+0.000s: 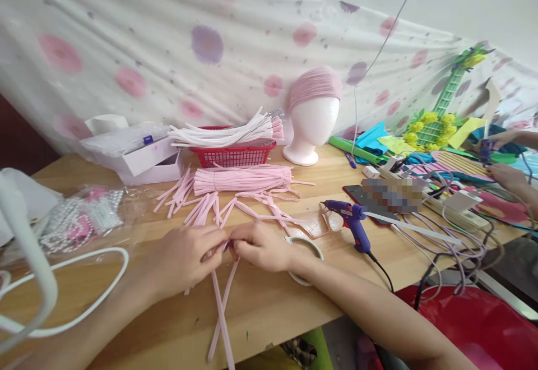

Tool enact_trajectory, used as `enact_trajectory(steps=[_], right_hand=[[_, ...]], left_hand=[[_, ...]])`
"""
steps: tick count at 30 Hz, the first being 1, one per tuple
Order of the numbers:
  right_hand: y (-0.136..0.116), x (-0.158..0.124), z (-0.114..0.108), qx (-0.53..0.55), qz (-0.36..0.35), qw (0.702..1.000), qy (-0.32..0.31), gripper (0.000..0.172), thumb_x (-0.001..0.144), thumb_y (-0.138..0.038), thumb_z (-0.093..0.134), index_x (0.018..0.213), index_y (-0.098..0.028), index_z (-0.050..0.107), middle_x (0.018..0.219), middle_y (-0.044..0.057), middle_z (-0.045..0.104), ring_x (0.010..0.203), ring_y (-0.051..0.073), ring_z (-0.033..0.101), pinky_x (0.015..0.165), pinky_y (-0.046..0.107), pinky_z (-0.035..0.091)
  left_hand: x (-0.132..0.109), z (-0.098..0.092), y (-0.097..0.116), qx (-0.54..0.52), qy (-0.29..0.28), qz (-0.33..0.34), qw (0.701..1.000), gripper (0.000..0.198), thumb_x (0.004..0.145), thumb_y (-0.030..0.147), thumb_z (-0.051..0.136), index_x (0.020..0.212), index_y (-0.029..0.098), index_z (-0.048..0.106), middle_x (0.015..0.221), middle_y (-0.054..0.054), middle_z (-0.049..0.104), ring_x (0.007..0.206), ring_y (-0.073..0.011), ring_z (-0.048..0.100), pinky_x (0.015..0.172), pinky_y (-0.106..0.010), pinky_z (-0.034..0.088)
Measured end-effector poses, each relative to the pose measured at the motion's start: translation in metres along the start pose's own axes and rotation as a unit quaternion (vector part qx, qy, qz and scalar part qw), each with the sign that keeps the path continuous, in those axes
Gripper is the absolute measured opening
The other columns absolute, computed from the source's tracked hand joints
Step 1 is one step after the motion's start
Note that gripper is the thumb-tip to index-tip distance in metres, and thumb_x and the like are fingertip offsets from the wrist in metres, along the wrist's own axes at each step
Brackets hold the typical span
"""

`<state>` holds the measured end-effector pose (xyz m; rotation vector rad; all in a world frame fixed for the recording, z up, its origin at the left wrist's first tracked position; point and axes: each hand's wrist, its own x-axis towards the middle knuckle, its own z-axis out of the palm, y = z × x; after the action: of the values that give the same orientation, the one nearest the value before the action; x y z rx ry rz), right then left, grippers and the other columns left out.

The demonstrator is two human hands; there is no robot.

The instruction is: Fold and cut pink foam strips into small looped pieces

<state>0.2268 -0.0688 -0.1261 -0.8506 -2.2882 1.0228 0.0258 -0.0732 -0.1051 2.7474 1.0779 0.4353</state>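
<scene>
My left hand [185,258] and my right hand [260,246] meet over the wooden table [269,303], both pinched on the upper ends of two long pink strips [221,308] that trail toward the front edge. A loose scatter of pink strips [218,204] lies just beyond my fingers. Behind it is a tied bundle of pink strips [241,179]. A roll of tape [305,246] lies under my right wrist.
A purple glue gun [355,221] rests right of my hands, with cords and a power strip [458,213] beyond. At the back stand a red basket [233,154] of white strips, a foam head [313,120] with a pink cap and a white box [147,160]. Another person's hands [510,179] work at far right.
</scene>
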Motion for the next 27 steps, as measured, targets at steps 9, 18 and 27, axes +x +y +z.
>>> enact_trajectory(steps=[9, 18, 27], right_hand=[[0.006, 0.005, -0.001, 0.407, 0.224, 0.885, -0.036, 0.016, 0.073, -0.024, 0.039, 0.059, -0.019, 0.044, 0.041, -0.01, 0.024, 0.039, 0.007, 0.013, 0.039, 0.021, 0.013], [-0.006, -0.005, -0.002, -0.124, -0.022, 0.992, -0.009, 0.017, 0.082, -0.016, 0.043, 0.065, -0.018, 0.044, 0.056, -0.003, 0.04, 0.05, 0.01, 0.032, 0.053, 0.025, 0.025], [-0.002, -0.003, 0.015, -0.297, -0.056, 0.953, 0.0, 0.017, 0.086, -0.02, 0.043, 0.071, -0.018, 0.048, 0.059, 0.001, 0.046, 0.054, 0.014, 0.033, 0.054, 0.028, 0.023]], left_hand=[[0.004, 0.012, -0.006, 0.235, 0.189, 0.205, 0.931, 0.022, 0.091, 0.01, 0.045, 0.087, 0.018, 0.065, 0.081, -0.003, 0.067, 0.087, -0.0193, 0.058, 0.1, -0.044, 0.037], [0.006, -0.003, 0.004, -0.236, -0.069, -0.091, 0.965, 0.025, 0.087, 0.022, 0.041, 0.065, 0.018, 0.052, 0.061, 0.004, 0.047, 0.06, -0.0123, 0.045, 0.057, -0.024, 0.035], [0.006, 0.005, -0.001, -0.416, -0.135, -0.245, 0.865, 0.021, 0.081, 0.025, 0.042, 0.062, 0.019, 0.049, 0.057, 0.004, 0.044, 0.054, -0.0129, 0.045, 0.061, -0.029, 0.047]])
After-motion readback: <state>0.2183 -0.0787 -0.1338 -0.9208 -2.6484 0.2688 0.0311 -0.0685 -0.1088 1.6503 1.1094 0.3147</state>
